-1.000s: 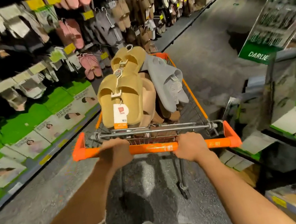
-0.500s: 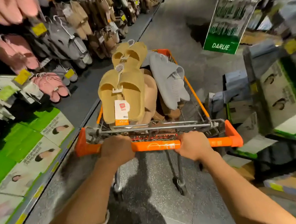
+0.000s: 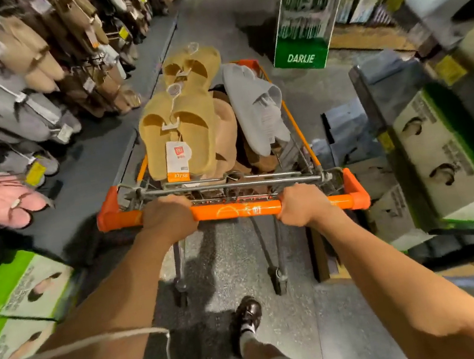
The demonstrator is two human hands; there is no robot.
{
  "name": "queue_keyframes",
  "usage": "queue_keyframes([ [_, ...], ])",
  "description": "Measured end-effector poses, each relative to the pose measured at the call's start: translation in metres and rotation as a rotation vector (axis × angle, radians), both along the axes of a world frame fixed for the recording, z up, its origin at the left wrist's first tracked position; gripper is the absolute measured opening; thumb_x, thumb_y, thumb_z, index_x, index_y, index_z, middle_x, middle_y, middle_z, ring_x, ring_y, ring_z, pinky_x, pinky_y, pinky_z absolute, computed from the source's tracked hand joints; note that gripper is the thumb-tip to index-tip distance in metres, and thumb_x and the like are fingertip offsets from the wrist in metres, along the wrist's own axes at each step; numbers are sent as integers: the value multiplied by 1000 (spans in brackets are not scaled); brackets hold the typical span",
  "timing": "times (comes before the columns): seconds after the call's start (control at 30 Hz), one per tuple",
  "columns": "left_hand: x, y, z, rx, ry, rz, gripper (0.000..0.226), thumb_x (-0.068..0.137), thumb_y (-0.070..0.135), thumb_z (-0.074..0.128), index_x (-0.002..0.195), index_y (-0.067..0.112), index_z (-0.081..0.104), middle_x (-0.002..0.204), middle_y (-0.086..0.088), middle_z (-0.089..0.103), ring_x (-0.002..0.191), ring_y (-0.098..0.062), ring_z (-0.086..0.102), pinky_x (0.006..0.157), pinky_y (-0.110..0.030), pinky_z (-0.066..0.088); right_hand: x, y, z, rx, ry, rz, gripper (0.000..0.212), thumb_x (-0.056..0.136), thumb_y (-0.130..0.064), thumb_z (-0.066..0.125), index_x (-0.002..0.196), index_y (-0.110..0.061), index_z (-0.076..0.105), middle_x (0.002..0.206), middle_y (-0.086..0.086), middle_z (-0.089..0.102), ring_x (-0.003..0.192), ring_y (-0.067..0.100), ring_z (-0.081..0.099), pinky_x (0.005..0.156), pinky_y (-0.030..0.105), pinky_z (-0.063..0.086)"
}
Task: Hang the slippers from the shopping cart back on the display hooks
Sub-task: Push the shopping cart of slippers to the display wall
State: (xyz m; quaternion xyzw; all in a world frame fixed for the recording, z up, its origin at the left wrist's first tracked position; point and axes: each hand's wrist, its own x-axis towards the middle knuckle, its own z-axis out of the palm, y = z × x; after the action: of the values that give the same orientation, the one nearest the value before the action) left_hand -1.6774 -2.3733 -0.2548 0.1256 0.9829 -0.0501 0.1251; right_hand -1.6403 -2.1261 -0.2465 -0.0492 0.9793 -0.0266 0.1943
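Both hands are wrapped closed around the shopping cart's orange handle (image 3: 234, 210): the left hand (image 3: 169, 217) toward its left end, the right hand (image 3: 302, 205) toward its right. Beyond the handle, slippers (image 3: 181, 126) lie piled in the cart's basket.

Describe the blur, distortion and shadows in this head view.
Head view: hanging slippers at left and boxes at right smear with motion blur; cart handle and yellow slippers stay sharp; wide-angle bending stretches the edges; cart shadow on floor.

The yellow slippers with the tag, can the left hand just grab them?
Probably yes. The yellow slippers sit on top of the pile in the cart, just beyond the handle, with nothing covering them. But the left hand must first let go of the handle.
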Motion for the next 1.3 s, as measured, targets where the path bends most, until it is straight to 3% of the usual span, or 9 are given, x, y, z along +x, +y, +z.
queue_keyframes([
  [0.13, -83, 16, -4, 32, 42, -32, 14, 80, 35, 53, 78, 22, 56, 92, -3, 66, 88, -25, 62, 73, -31, 47, -76, 18, -3, -29, 38, -53, 13, 76, -28, 52, 72, -15, 54, 74, 5, 55, 78, 29, 60, 68, 31, 43],
  [0.33, -195, 48, -5, 53, 60, -69, 13, 76, 34, 57, 71, 21, 58, 82, -3, 66, 77, -25, 62, 62, -26, 42, -182, 49, 0, -38, 29, -85, 14, 73, -28, 55, 71, -14, 54, 73, 6, 56, 73, 29, 58, 65, 30, 43],
  [0.47, -260, 71, 0, 18, -5, -70, 12, 77, 33, 58, 74, 21, 60, 79, -1, 63, 71, -22, 57, 67, -29, 45, -245, 69, -2, -44, 16, -95, 16, 72, -27, 54, 62, -16, 49, 59, 0, 49, 64, 26, 54, 62, 28, 44],
  [0.6, -330, 90, -1, 5, -11, -98, 21, 78, 39, 57, 74, 19, 62, 83, -2, 66, 79, -24, 63, 69, -30, 47, -309, 90, -3, -56, 50, -118, 19, 74, -26, 53, 60, -16, 45, 58, 1, 48, 63, 27, 54, 59, 27, 42],
  [0.7, -387, 107, -3, 10, -9, -104, 21, 79, 38, 57, 70, 19, 58, 85, -4, 68, 80, -27, 63, 67, -31, 46, -359, 106, -4, -44, 76, -130, 16, 78, -28, 53, 75, -12, 54, 73, 7, 59, 72, 29, 58, 62, 29, 42],
  [0.9, -510, 153, 1, -49, -27, -128, 29, 80, 40, 56, 97, 20, 66, 104, -6, 66, 97, -29, 62, 79, -33, 46, -475, 145, -8, -22, 77, -178, 18, 75, -31, 54, 81, -15, 60, 72, 2, 54, 77, 28, 61, 65, 30, 43],
  [1.0, -568, 177, 6, -31, -35, -145, 18, 78, 33, 58, 87, 19, 64, 96, -5, 68, 93, -28, 63, 78, -33, 47, -535, 168, -11, -11, 61, -211, 23, 74, -35, 54, 85, -17, 63, 78, 5, 60, 78, 29, 61, 66, 30, 44],
  [1.1, -622, 201, 13, -42, -66, -165, 15, 77, 31, 58, 86, 22, 63, 93, -3, 67, 91, -26, 63, 71, -31, 47, -589, 191, -11, 3, 57, -204, 21, 74, -36, 52, 84, -19, 62, 73, 3, 56, 78, 29, 62, 63, 29, 42],
  [1.3, -735, 250, 12, -21, -44, -190, 18, 79, 32, 58, 91, 22, 64, 95, -3, 67, 92, -27, 64, 73, -32, 47, -696, 237, -8, 25, 39, -200, 18, 76, -32, 51, 81, -20, 63, 59, -4, 47, 63, 24, 51, 60, 28, 41],
])
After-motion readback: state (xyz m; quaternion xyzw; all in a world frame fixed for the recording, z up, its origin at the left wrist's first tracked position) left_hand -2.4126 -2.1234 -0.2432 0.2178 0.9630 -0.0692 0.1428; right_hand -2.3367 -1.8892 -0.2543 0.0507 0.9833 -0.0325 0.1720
